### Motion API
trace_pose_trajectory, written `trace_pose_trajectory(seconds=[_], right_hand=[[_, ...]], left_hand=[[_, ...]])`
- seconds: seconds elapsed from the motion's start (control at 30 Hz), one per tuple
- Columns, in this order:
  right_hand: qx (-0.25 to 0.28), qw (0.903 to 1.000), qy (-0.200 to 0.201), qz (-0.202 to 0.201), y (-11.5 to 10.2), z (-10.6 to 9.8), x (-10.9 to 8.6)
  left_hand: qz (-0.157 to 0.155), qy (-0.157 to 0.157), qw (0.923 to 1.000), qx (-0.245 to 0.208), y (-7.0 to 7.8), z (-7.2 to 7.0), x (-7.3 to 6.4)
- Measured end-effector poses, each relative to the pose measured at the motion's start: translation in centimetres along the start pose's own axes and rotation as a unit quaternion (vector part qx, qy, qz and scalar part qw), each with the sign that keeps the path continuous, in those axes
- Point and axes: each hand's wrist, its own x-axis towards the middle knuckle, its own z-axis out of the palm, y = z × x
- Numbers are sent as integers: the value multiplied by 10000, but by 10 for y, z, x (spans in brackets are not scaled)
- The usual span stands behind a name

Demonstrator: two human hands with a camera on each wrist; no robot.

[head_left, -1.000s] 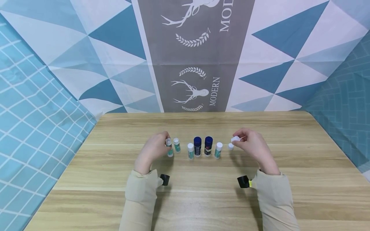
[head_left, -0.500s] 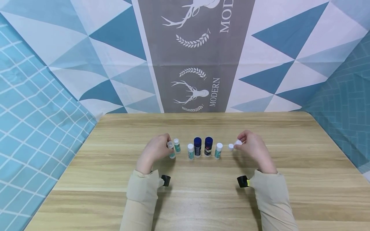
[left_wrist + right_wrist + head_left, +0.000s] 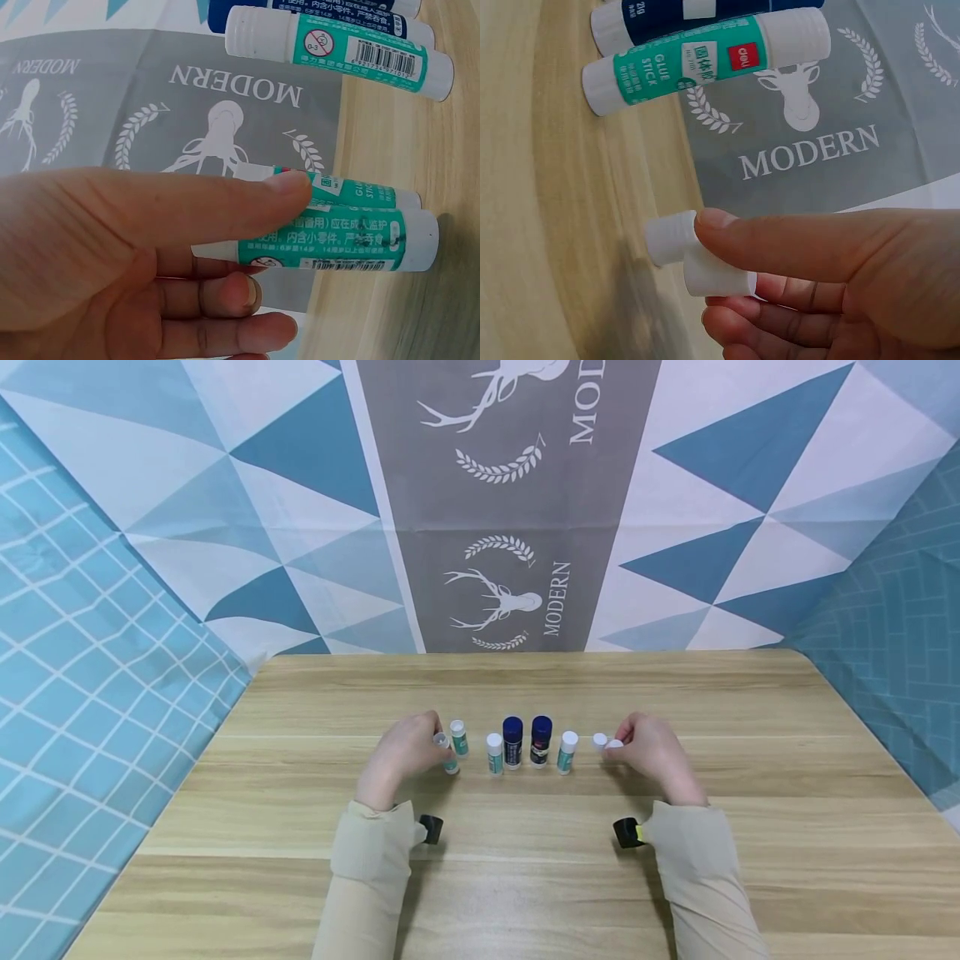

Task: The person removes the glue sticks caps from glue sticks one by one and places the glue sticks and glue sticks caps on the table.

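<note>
My left hand (image 3: 405,747) pinches a green-and-white glue stick (image 3: 337,240) between thumb and fingers; its cap is off and the hand hides part of its upper end. Close beside it stands a second green glue stick (image 3: 459,739), mostly hidden behind the first in the left wrist view. At the right, my right hand (image 3: 656,752) pinches a white cap (image 3: 718,274) between thumb and fingers, low at the tabletop. Another white cap (image 3: 667,238) stands right alongside it, partly covered by the thumb tip.
Between the hands stand two dark blue glue sticks (image 3: 540,743), with a capped green glue stick (image 3: 495,754) on their left and another capped green glue stick (image 3: 567,752) on their right. A patterned cloth (image 3: 495,510) hangs behind the wooden table (image 3: 510,877).
The right hand has lowered the white cap to the tabletop beside the other cap. The left hand has shifted its glue stick slightly right and toward me, near the second green one.
</note>
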Motion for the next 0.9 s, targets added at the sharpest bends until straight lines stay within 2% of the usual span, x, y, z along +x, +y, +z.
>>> trace_pose_trajectory(seconds=[0.53,0.9], right_hand=[[63,9989,-235,406,2,7,2],[-134,9992,-323,194,5,9,3]], left_hand=[[53,40,10000,-2,-4,4,5],[120,80,9999,31,-1,4,4]])
